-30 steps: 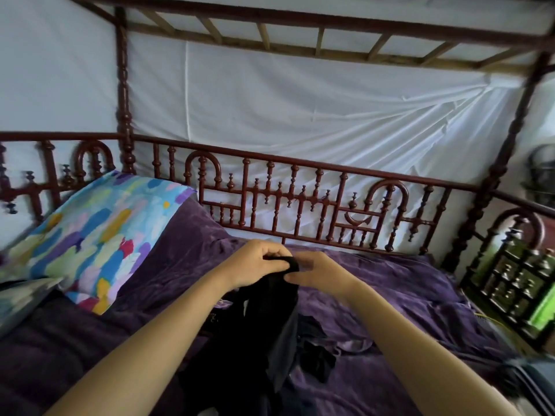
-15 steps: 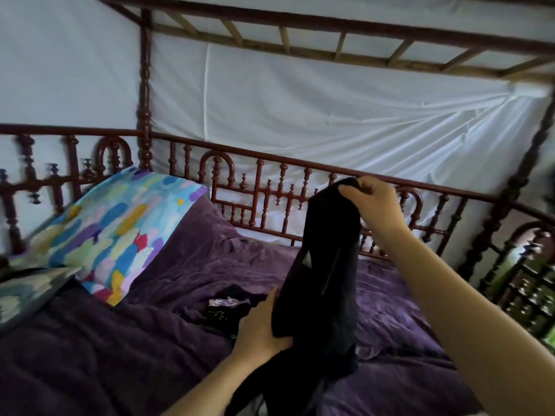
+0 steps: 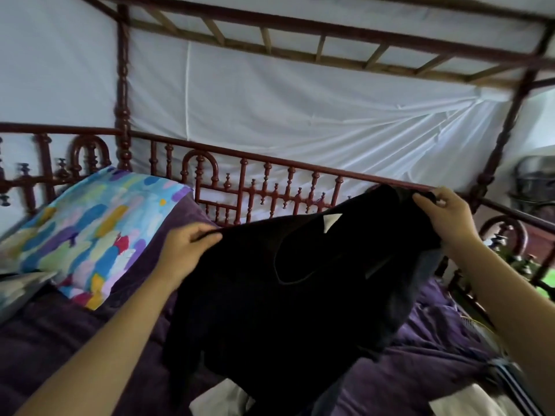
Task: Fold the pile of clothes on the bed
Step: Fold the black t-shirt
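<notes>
**Black garment now spread between both hands**

Half a second ago your right hand alone held the garment up as a narrow hanging strip, with your left hand low against it. Now the hands have drawn apart and the cloth is stretched open between them. Your left hand [image 3: 186, 247] pinches the left edge, fingers curled over it. Your right hand [image 3: 441, 217] grips the opposite edge higher up, close to the wooden railing [image 3: 270, 163].

The black garment [image 3: 285, 295] hangs in the air above the purple bedcover [image 3: 60, 340]. Its white label [image 3: 332, 221] shows near the top, and its lower part droops toward a pale piece of clothing [image 3: 222, 400].

The risks, as I judge them:
- The hem may drag that pale piece out of place.
- The raised corner could snag on a railing spindle.
- The shallow left pinch could slip if you shake the cloth.
</notes>
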`<action>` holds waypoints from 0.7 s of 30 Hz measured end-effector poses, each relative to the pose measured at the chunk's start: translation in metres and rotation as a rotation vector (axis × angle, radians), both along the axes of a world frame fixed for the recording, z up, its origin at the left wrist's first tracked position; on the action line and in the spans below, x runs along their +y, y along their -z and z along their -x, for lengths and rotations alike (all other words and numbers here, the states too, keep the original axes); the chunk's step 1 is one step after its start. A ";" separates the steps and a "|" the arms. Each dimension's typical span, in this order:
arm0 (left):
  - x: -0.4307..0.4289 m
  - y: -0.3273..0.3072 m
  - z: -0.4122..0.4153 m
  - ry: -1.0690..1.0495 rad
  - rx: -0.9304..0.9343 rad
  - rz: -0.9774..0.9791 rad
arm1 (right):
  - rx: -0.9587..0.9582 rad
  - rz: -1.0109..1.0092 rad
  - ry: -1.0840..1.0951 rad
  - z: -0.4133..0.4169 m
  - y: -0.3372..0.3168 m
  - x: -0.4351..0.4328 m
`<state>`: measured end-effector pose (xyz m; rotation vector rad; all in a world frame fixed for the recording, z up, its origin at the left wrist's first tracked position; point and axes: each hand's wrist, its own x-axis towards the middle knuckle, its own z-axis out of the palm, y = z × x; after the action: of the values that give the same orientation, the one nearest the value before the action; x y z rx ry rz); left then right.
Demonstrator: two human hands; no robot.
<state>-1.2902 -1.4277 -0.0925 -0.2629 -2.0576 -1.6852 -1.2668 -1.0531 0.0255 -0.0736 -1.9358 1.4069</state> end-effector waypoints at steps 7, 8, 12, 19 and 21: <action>-0.033 -0.054 0.009 -0.217 0.210 0.055 | -0.030 -0.133 0.012 -0.003 0.007 0.005; -0.036 -0.059 0.007 -0.244 0.228 0.067 | -0.039 -0.136 0.006 -0.004 0.006 0.006; -0.046 -0.081 -0.016 -0.159 0.254 0.168 | -0.049 -0.134 -0.046 -0.011 -0.002 0.012; -0.042 -0.086 -0.063 -0.079 0.615 1.133 | -0.055 0.022 -0.051 -0.017 0.000 0.041; -0.039 -0.076 -0.060 -0.088 0.867 1.104 | -0.073 0.035 -0.030 -0.016 0.003 0.044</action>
<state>-1.2305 -1.4668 -0.0167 -1.0008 -1.9605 -0.0986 -1.2511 -1.0088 0.0229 -0.1138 -1.9795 1.4766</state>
